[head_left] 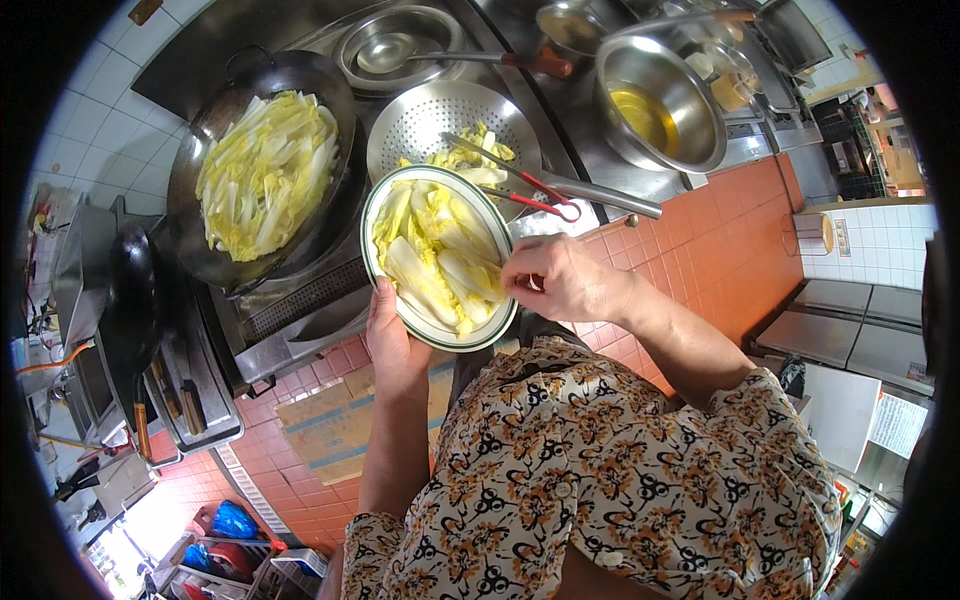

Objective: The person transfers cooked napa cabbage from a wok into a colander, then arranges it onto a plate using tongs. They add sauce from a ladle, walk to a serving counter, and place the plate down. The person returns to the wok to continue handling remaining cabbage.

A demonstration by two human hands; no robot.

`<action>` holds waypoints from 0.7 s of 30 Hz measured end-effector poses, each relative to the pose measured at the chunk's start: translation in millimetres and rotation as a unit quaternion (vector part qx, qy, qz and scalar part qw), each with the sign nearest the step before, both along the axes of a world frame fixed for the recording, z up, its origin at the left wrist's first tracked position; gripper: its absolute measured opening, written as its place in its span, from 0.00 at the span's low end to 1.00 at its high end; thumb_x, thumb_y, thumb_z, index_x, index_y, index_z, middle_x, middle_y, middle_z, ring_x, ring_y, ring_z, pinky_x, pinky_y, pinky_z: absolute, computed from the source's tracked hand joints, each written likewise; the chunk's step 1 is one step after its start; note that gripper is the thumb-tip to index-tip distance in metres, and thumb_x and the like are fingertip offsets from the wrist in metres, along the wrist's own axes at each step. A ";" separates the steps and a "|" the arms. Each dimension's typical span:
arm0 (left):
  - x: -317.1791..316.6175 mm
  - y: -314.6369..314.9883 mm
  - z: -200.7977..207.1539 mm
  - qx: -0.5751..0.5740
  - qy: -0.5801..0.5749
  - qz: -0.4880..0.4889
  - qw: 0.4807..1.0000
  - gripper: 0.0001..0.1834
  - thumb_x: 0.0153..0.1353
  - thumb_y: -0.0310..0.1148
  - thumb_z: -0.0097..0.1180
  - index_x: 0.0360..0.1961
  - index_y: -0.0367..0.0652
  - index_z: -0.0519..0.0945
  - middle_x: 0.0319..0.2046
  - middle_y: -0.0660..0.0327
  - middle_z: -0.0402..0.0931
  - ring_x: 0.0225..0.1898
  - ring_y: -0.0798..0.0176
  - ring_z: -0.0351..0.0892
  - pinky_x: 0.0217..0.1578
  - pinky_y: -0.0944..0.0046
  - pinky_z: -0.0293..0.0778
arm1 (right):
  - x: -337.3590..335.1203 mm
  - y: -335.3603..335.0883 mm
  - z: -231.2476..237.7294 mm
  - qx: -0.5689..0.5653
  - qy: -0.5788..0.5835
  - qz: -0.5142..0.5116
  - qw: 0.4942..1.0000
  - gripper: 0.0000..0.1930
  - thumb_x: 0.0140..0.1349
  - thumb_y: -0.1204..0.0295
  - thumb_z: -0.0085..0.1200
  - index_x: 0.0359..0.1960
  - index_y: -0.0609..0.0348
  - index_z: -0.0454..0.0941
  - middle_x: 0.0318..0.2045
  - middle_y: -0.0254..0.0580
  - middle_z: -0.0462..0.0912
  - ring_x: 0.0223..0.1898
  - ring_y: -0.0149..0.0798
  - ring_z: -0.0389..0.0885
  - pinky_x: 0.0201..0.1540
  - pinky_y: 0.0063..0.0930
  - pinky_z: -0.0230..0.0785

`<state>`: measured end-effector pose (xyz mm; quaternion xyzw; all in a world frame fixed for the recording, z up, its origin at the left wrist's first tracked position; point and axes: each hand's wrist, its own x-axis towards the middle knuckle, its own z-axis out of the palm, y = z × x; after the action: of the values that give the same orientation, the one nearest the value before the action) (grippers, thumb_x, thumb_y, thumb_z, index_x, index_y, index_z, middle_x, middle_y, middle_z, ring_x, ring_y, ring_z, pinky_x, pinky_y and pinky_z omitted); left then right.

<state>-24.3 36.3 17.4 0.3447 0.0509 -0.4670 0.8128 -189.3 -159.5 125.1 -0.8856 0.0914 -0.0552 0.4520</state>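
Note:
My left hand (396, 340) holds an oval white plate (472, 342) with a green rim stripe, thumb over its near left edge. Pale yellow-green napa cabbage pieces (437, 262) cover the plate. At the plate's right rim, my right hand (572, 280) has its fingers curled and pinched beside the cabbage; what they grip is hidden. Just beyond the plate, a perforated steel strainer (405, 122) holds a few cabbage bits, with red-handled tongs (535, 183) lying across it. To the left, a dark wok (335, 95) contains a heap of cut cabbage (266, 180).
A ladle (387, 52) rests in a steel bowl behind the strainer. Toward the right stands a steel bowl (702, 160) with yellow liquid. A smaller black wok (132, 290) sits at far left, above knives. Cardboard (340, 425) lies on the red tiled floor.

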 end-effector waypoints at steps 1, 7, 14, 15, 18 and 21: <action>0.6 -0.5 -0.7 -0.002 -0.007 0.001 1.000 0.30 0.83 0.47 0.35 0.76 0.38 0.60 0.73 0.48 0.64 0.73 0.47 0.66 0.73 0.42 0.63 | -0.1 0.0 -1.1 -0.007 -0.001 -0.010 1.000 0.04 0.59 0.77 0.62 0.33 0.64 0.83 0.32 0.51 0.84 0.35 0.55 0.86 0.40 0.43 0.80; 2.4 -4.4 -0.9 -0.004 -0.002 0.002 1.000 0.31 0.82 0.48 0.36 0.77 0.40 0.60 0.74 0.48 0.63 0.73 0.46 0.65 0.73 0.41 0.62 | 7.3 16.5 -15.8 -0.059 0.026 0.005 0.998 0.04 0.60 0.74 0.60 0.34 0.60 0.85 0.33 0.50 0.84 0.35 0.55 0.86 0.40 0.45 0.81; 2.5 -8.2 -4.3 0.005 0.024 0.001 1.000 0.31 0.82 0.50 0.35 0.76 0.41 0.61 0.74 0.49 0.64 0.73 0.46 0.65 0.73 0.41 0.63 | 9.9 18.6 -26.0 -0.053 0.001 -0.047 0.997 0.03 0.60 0.73 0.61 0.33 0.57 0.85 0.36 0.47 0.86 0.34 0.55 0.88 0.39 0.46 0.83; 2.0 -8.4 -4.2 -0.004 0.032 0.000 0.999 0.31 0.82 0.50 0.35 0.76 0.41 0.61 0.74 0.49 0.64 0.73 0.46 0.66 0.73 0.41 0.63 | 8.8 17.5 -24.4 -0.064 0.009 -0.056 0.996 0.03 0.60 0.73 0.61 0.33 0.57 0.85 0.37 0.48 0.86 0.34 0.55 0.88 0.39 0.45 0.83; 0.5 -9.7 -4.2 -0.021 0.059 0.010 0.998 0.30 0.82 0.48 0.38 0.75 0.40 0.63 0.72 0.49 0.66 0.71 0.46 0.68 0.71 0.41 0.66 | 4.6 17.0 -19.5 -0.097 0.026 -0.078 0.992 0.04 0.61 0.72 0.61 0.33 0.58 0.85 0.36 0.49 0.86 0.33 0.56 0.88 0.38 0.46 0.83; 0.4 -12.5 -6.9 -0.023 0.082 0.038 0.996 0.27 0.81 0.44 0.44 0.72 0.39 0.66 0.69 0.49 0.70 0.67 0.47 0.73 0.68 0.41 0.71 | 2.2 20.9 -21.3 -0.122 0.035 -0.081 0.989 0.05 0.61 0.72 0.61 0.32 0.59 0.85 0.35 0.49 0.86 0.33 0.57 0.87 0.38 0.46 0.82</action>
<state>-23.9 23.8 10.5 0.2848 0.1195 -0.4636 0.8305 -187.1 -138.6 103.8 -0.9250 0.1713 -0.0715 0.3315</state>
